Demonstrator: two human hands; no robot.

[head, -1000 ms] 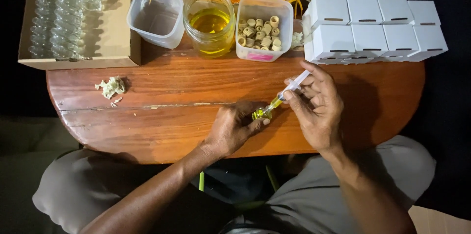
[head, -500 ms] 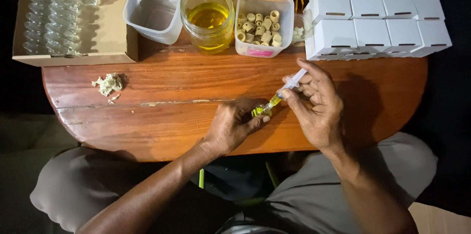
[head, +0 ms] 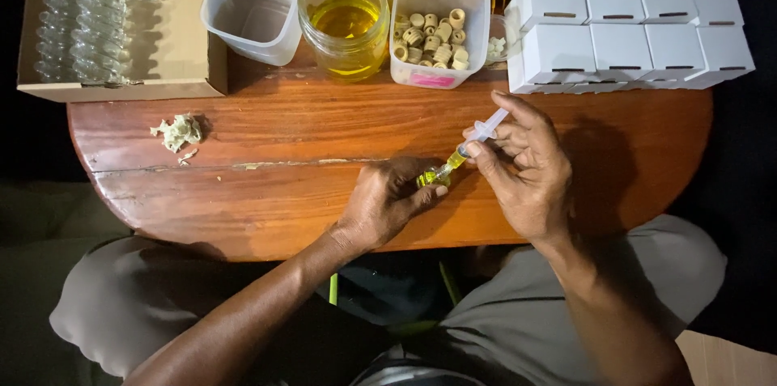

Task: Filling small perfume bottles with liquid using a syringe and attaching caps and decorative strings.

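Wooden worktop [head: 243, 184]: left hand [head: 384, 204], grip closed round a small vial [head: 433, 179], steadies it under the syringe [head: 477, 139] pinched in right hand [head: 526, 176].

You sit at a small home packing bench: a worn oval wooden table [head: 283, 184], far-right stacked white cartons [head: 631, 30], far-left cardboard box of glass vials [head: 121, 22].
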